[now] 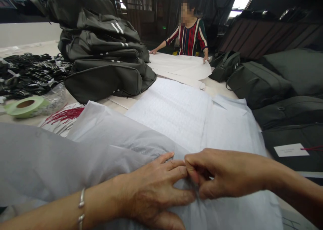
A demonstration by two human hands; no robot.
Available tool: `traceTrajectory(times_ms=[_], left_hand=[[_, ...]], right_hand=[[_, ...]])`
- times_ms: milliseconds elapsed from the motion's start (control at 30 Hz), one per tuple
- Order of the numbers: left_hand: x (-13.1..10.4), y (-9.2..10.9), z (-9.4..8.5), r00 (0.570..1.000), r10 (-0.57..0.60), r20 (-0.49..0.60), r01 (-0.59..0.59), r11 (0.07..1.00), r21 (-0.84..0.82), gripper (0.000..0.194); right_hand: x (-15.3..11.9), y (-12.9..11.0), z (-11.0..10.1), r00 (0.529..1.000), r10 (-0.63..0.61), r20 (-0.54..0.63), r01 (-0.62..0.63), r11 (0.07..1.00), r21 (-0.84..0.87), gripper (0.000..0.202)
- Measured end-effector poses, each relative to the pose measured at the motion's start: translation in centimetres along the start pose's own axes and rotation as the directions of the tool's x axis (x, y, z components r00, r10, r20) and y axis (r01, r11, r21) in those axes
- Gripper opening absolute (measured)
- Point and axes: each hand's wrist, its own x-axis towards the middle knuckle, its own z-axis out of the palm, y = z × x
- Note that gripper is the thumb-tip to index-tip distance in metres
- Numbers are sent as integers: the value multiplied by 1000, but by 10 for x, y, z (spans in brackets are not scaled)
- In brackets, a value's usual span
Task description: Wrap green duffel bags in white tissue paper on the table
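A translucent, greyish plastic bag [106, 152] spreads across the front of the table, wrinkled and partly raised at the left. My left hand [158, 189], with a silver bracelet at its wrist, lies on the bag with fingers spread. Close against its fingertips, my right hand [219, 172] is closed in a pinch on the plastic; its fingertips are partly hidden. Beyond both hands lie whitish sheets [174, 108], flat with some creases.
Dark backpacks [106, 78] are piled at the back left; more dark bags [259, 81] line the right. Black straps [30, 71], a green tape roll [26, 105] and red-stringed tags [65, 117] lie left. Across the table, a person [190, 38] in striped clothing handles a white sheet [179, 63].
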Motion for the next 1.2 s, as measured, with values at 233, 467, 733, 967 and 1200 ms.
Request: traceTrajectory(times_ms=[233, 467, 733, 967, 1200], left_hand=[[-1, 2, 0, 1000, -22, 19, 20, 998, 55, 41], [2, 2, -4, 999, -14, 40, 12, 998, 57, 40], [2, 4, -7, 995, -30, 98, 21, 996, 92, 41], [3, 5, -16, 999, -14, 49, 10, 995, 97, 51], [-5, -9, 0, 987, 107, -119, -80, 975, 209, 52]], right_hand=[[28, 23, -3, 1000, 6, -15, -6, 1000, -29, 20], [30, 12, -4, 990, 23, -139, -65, 949, -308, 17], [45, 29, -9, 984, 65, -168, -118, 936, -331, 58], [-13, 84, -29, 843, 210, -496, -199, 977, 76, 53], [-167, 193, 140, 159, 766, -623, -288, 639, 713, 59]])
